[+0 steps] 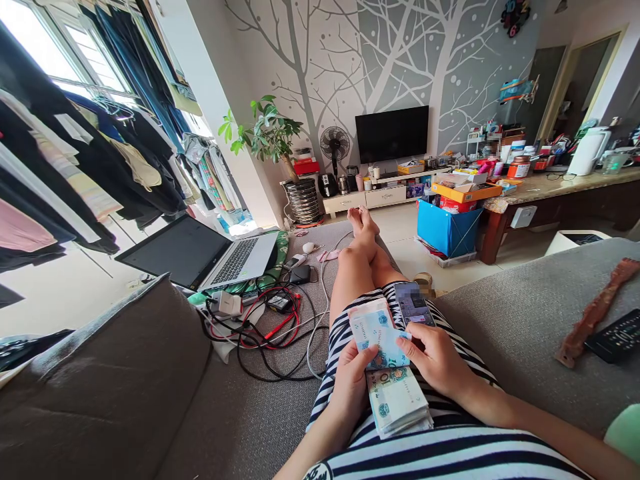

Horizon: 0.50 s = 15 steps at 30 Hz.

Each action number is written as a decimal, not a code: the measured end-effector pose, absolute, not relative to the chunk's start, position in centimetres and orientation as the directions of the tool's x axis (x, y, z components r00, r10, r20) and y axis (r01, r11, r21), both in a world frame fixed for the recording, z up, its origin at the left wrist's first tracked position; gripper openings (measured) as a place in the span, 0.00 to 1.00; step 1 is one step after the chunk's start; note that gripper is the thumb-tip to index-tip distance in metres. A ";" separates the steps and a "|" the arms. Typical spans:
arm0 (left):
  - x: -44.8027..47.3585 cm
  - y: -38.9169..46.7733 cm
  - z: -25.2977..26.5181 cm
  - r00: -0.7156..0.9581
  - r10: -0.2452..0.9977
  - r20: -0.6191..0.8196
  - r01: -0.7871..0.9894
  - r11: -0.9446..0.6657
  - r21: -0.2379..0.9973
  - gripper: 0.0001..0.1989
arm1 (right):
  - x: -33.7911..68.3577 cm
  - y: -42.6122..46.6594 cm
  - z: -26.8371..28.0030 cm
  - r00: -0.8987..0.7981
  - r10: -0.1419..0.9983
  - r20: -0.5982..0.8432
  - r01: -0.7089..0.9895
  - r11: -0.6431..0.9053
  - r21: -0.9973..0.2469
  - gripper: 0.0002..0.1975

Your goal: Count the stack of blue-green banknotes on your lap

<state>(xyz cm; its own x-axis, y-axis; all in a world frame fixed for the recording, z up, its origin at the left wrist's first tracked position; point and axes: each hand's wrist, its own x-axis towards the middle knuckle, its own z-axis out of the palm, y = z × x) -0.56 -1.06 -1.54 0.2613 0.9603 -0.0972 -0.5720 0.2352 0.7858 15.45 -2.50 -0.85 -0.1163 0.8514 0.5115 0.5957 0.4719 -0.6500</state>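
I sit on a grey sofa with my legs stretched out. My left hand (353,383) grips a thick stack of banknotes (397,400) resting on my striped lap. My right hand (437,360) pinches the top banknote (377,333) at its right edge, lifting it off the stack. A phone (413,303) lies on my thigh just beyond the notes, touching neither hand.
An open laptop (210,257) sits on the sofa at left, beside a tangle of cables and chargers (265,320). A remote (615,337) and a brown strip (595,310) lie at right. Clothes hang far left. A blue box (445,230), table and TV (393,133) stand ahead.
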 end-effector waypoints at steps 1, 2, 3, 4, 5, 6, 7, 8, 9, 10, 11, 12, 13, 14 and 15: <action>-0.6 -1.0 -1.6 0.259 0.961 -0.098 -0.571 0.234 0.787 0.11 | 15.4 -2.5 -0.9 -0.116 0.847 0.519 0.598 0.477 -0.645 0.18; -0.5 -1.0 -1.6 0.252 0.963 -0.099 -0.570 0.230 0.789 0.11 | 15.4 -2.5 -0.9 -0.116 0.843 0.526 0.597 0.482 -0.641 0.18; -0.6 -0.9 -1.6 0.240 0.966 -0.098 -0.569 0.222 0.792 0.11 | 15.4 -2.6 -0.9 -0.116 0.838 0.533 0.592 0.489 -0.640 0.17; -0.6 -0.9 -1.6 0.223 0.970 -0.095 -0.568 0.209 0.796 0.11 | 15.5 -2.6 -0.9 -0.121 0.831 0.543 0.583 0.502 -0.639 0.17; -0.6 -0.8 -1.6 0.203 0.975 -0.092 -0.565 0.193 0.802 0.11 | 15.5 -2.8 -0.8 -0.135 0.821 0.555 0.567 0.523 -0.637 0.16; -0.6 -0.8 -1.6 0.184 0.979 -0.089 -0.559 0.179 0.810 0.11 | 15.5 -2.9 -0.6 -0.157 0.806 0.570 0.544 0.552 -0.631 0.16; -0.7 -0.8 -1.6 0.171 0.981 -0.091 -0.552 0.171 0.816 0.11 | 15.5 -3.0 -0.5 -0.186 0.787 0.588 0.517 0.587 -0.623 0.15; -0.7 -0.8 -1.6 0.166 0.982 -0.095 -0.546 0.171 0.820 0.11 | 15.6 -3.2 -0.4 -0.221 0.764 0.606 0.485 0.625 -0.612 0.13; -0.7 -0.8 -1.5 0.166 0.981 -0.102 -0.544 0.177 0.820 0.11 | 15.6 -3.3 -0.3 -0.254 0.739 0.624 0.451 0.661 -0.599 0.12; -0.7 -0.8 -1.5 0.172 0.979 -0.110 -0.544 0.187 0.818 0.11 | 15.7 -3.4 -0.3 -0.281 0.714 0.641 0.420 0.692 -0.587 0.10; -0.7 -0.9 -1.4 0.177 0.977 -0.117 -0.548 0.196 0.813 0.11 | 15.7 -3.5 -0.3 -0.303 0.692 0.656 0.394 0.717 -0.575 0.09; -0.7 -0.9 -1.3 0.176 0.977 -0.123 -0.550 0.202 0.810 0.11 | 15.7 -3.6 -0.3 -0.318 0.674 0.667 0.375 0.735 -0.565 0.08; -0.7 -1.0 -1.2 0.170 0.977 -0.129 -0.549 0.202 0.811 0.11 | 15.7 -3.6 -0.3 -0.329 0.662 0.674 0.362 0.747 -0.557 0.08; -0.7 -1.0 -1.2 0.160 0.978 -0.135 -0.546 0.201 0.814 0.10 | 15.8 -3.6 -0.3 -0.334 0.654 0.679 0.356 0.754 -0.551 0.08; -0.7 -1.1 -1.2 0.147 0.979 -0.142 -0.541 0.200 0.817 0.09 | 15.8 -3.6 -0.3 -0.336 0.649 0.682 0.353 0.758 -0.548 0.08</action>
<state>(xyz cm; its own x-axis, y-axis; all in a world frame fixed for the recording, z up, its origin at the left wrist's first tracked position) -0.69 -1.07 -1.18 0.1474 0.9788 -0.1421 -0.5408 0.2000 0.8170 15.78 -3.61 -0.33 -0.3359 0.6492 0.6824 0.3534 0.7584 -0.5476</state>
